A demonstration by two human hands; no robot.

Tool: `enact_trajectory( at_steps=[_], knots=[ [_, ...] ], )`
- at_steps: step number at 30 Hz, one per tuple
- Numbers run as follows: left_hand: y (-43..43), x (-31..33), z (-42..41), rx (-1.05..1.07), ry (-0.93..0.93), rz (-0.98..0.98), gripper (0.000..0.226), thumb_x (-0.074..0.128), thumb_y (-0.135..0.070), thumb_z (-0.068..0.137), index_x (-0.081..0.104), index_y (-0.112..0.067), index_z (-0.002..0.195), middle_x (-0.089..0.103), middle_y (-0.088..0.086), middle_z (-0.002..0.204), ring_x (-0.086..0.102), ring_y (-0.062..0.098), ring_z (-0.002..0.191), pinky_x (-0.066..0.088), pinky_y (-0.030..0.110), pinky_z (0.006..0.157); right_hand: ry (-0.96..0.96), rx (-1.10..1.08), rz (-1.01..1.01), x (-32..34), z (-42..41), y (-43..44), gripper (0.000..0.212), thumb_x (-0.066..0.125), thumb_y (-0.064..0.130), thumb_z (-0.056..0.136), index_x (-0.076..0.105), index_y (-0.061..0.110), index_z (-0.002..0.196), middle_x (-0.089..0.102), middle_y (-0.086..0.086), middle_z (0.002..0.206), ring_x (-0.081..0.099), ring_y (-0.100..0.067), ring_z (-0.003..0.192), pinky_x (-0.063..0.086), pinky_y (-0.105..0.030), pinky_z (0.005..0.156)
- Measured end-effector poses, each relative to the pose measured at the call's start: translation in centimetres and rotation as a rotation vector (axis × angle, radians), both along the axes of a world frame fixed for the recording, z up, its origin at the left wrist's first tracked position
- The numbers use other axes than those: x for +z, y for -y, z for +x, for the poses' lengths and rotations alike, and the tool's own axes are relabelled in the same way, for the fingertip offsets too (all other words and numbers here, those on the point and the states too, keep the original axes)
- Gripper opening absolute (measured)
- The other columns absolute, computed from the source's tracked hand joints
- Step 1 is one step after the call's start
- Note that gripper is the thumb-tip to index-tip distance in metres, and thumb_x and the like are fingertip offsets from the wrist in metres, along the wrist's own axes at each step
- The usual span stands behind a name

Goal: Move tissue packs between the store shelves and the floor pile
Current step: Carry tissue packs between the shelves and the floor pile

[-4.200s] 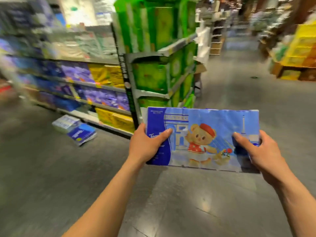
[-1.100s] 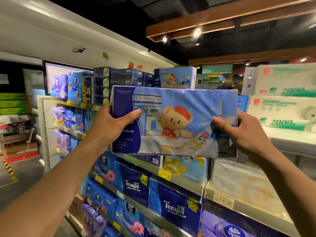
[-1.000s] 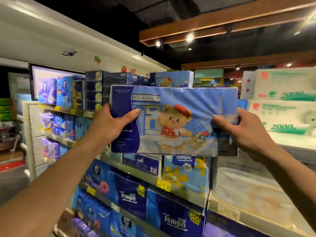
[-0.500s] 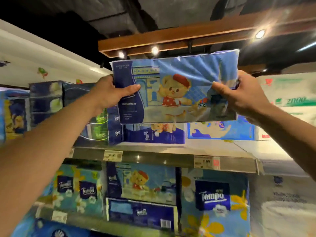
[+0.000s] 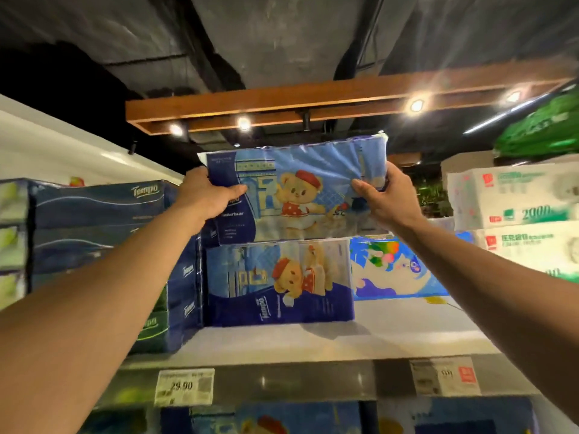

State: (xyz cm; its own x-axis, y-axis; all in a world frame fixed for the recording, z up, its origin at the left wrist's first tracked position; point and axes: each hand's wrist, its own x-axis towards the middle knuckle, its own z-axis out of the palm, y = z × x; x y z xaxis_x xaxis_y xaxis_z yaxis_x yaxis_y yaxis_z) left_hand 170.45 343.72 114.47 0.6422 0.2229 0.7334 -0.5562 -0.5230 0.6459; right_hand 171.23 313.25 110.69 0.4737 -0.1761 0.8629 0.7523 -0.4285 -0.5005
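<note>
Top shelf [image 5: 391,330]: bare white board in front of and to the right of the shelved bear pack [image 5: 279,286], out to the shelf lip with the 29.90 price tag [image 5: 185,386]. The left side is closed off by a stack of dark blue Tempo boxes [image 5: 100,220]. Behind the open strip lies a cartoon-print pack [image 5: 398,270], and at far right stand white packs marked 2000 [image 5: 517,198]. Above is open air up to the wooden beam [image 5: 313,98] with its spotlights. The held bear tissue pack [image 5: 297,195] hangs over the shelved bear pack; its lower edge meets that pack's top edge, contact cannot be told. Its left end is just beside the Tempo stack. Left hand [image 5: 206,198] grips the left end, thumb across the front face, other fingers hidden behind. Right hand [image 5: 388,198] grips the right end the same way, thumb on the front. Versus 0.5 s ago: arms reach farther, the pack is deeper in over the shelf, grip unchanged. Pack appearance: blue film wrap, navy band at left with white print, a drawn arch, a teddy bear in red beret and red dress; the film is creased near the right thumb.
</note>
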Motion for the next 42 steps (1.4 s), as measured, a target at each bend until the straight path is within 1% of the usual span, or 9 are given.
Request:
enact_trajectory(
  at_steps=[5, 8, 11, 13, 18, 26, 30, 39, 42],
  knots=[
    [-0.5, 0.6, 4.2, 0.041, -0.001, 0.001, 0.044, 0.085, -0.021, 0.082, 0.063, -0.012, 0.119, 0.067, 0.01, 0.125, 0.063, 0.027, 0.112, 0.05, 0.038, 0.09, -0.05, 0.014, 0.034, 0.2, 4.1, -1.1, 0.069, 0.07, 0.063, 0.065, 0.061, 0.016, 0.116, 0.071, -0.005, 0.105, 0.071, -0.028, 0.095, 0.06, -0.056, 0.078],
    [-1.4, 0.1, 6.1, 0.09, -0.022, 0.015, 0.045, 0.082, -0.02, 0.084, 0.061, -0.011, 0.123, 0.066, 0.012, 0.128, 0.062, 0.03, 0.115, 0.046, 0.035, 0.086, -0.096, -0.018, 0.029, 0.3, 5.6, -2.9, 0.043, 0.076, 0.037, 0.085, 0.061, 0.011, 0.115, 0.07, -0.006, 0.105, 0.071, -0.025, 0.095, 0.062, -0.047, 0.079],
    [-2.2, -1.0, 7.5, 0.207, 0.0, 0.145, 0.072, 0.085, -0.031, 0.08, 0.046, -0.01, 0.137, 0.06, 0.013, 0.135, 0.058, 0.035, 0.123, 0.047, 0.042, 0.095, -0.125, -0.052, 0.049, 0.0, 7.2, -4.2, 0.028, 0.072, 0.026, 0.092, 0.06, 0.009, 0.111, 0.068, -0.006, 0.101, 0.068, -0.023, 0.092, 0.057, -0.031, 0.071],
    [-2.0, -2.0, 8.2, 0.276, 0.049, 0.309, 0.099, 0.09, -0.039, 0.071, 0.032, -0.013, 0.148, 0.05, 0.015, 0.144, 0.051, 0.037, 0.13, 0.047, 0.05, 0.104, -0.131, -0.093, 0.059, -0.2, 8.1, -4.8, 0.026, 0.071, 0.028, 0.093, 0.059, 0.01, 0.108, 0.067, -0.006, 0.098, 0.067, -0.026, 0.091, 0.057, -0.036, 0.075],
    [-0.3, -4.1, 8.2, 0.469, -0.015, 0.653, 0.123, 0.079, -0.06, 0.076, 0.001, -0.018, 0.161, -0.001, 0.014, 0.169, 0.002, 0.04, 0.154, 0.027, 0.058, 0.12, -0.244, -0.151, 0.03, 0.2, 9.5, -5.3, 0.042, 0.071, 0.037, 0.092, 0.052, 0.01, 0.118, 0.065, -0.009, 0.105, 0.064, -0.028, 0.095, 0.051, -0.043, 0.081],
    [0.5, -4.9, 6.6, 0.52, -0.025, 0.699, 0.114, 0.071, -0.061, 0.082, 0.003, -0.014, 0.161, 0.004, 0.019, 0.168, 0.005, 0.04, 0.154, 0.026, 0.057, 0.12, -0.442, -0.265, 0.025, 0.3, 8.2, -6.0, 0.075, 0.074, 0.05, 0.086, 0.035, 0.008, 0.135, 0.06, -0.016, 0.126, 0.063, -0.035, 0.109, 0.054, -0.052, 0.094],
    [0.7, -6.0, 4.7, 0.511, -0.024, 0.741, 0.112, 0.064, -0.068, 0.083, 0.005, -0.013, 0.161, 0.006, 0.021, 0.167, 0.007, 0.04, 0.154, 0.022, 0.055, 0.122, -0.382, -0.299, -0.166, -1.5, 6.0, -5.7, 0.099, 0.078, 0.056, 0.078, 0.024, 0.011, 0.147, 0.051, -0.015, 0.137, 0.057, -0.033, 0.119, 0.054, -0.052, 0.095],
    [2.7, -10.7, -5.0, 0.509, -0.135, 0.814, 0.129, 0.037, -0.091, 0.06, 0.007, -0.016, 0.16, 0.015, 0.018, 0.166, 0.017, 0.036, 0.153, 0.025, 0.053, 0.122, -0.189, -0.329, -0.742, -6.4, -4.6, -1.2, 0.093, 0.072, 0.057, 0.083, 0.025, 0.02, 0.154, 0.03, -0.006, 0.158, 0.028, -0.027, 0.146, 0.037, -0.058, 0.113],
    [5.3, -12.6, -10.2, 0.461, -0.24, 0.816, 0.127, 0.043, -0.087, 0.063, 0.003, -0.019, 0.162, 0.007, 0.016, 0.168, 0.009, 0.033, 0.155, 0.018, 0.05, 0.125, -0.168, -0.298, -0.84, -7.6, -8.7, 1.5, 0.094, 0.065, 0.067, 0.082, 0.024, 0.023, 0.155, 0.026, -0.007, 0.162, 0.023, -0.029, 0.149, 0.034, -0.06, 0.114]
  ],
)
